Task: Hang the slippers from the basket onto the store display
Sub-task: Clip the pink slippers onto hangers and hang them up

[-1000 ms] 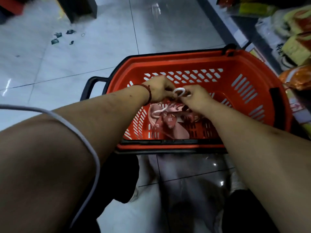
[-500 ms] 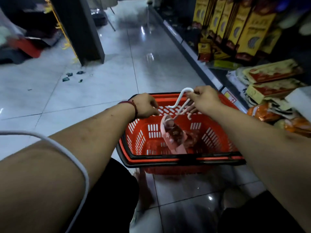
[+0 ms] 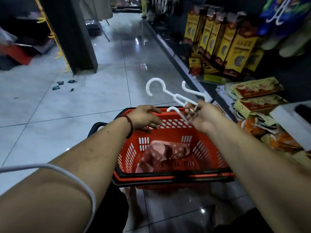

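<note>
- Red slotted plastic basket (image 3: 168, 176) stands on the glossy grey tiled floor (image 3: 84, 106) at 6 o'clock of the view, between the two forearms; the pair of pink patterned slippers (image 3: 165, 151) lies on its bottom, not yet hung.
- right hand (image 3: 204, 117) hovers over the basket's far rim, fingers pinched round the stems of a bunch of white plastic hook hangers (image 3: 176, 98); the hooks fan out toward 10 and 12 o'clock and carry nothing visible.
- left hand (image 3: 144, 117) hangs over the far-left rim, released, fingers loose and spread, holding nothing; a red cord bracelet (image 3: 130, 125) circles its wrist.
- the relation that counts: the pink pair lies below both hands, at about 5 o'clock from the left hand and 7 o'clock from the right; its long axis runs from 8 to 2 o'clock; the free left hand looks slightly nearer, so I judge it the likelier to reach down.
- blue floral slippers (image 3: 265, 27) hang on the store display at 1 o'clock from the right hand, well apart, above yellow packets (image 3: 235, 47); my guess is the pink pair needs a hanger before it goes up there.
</note>
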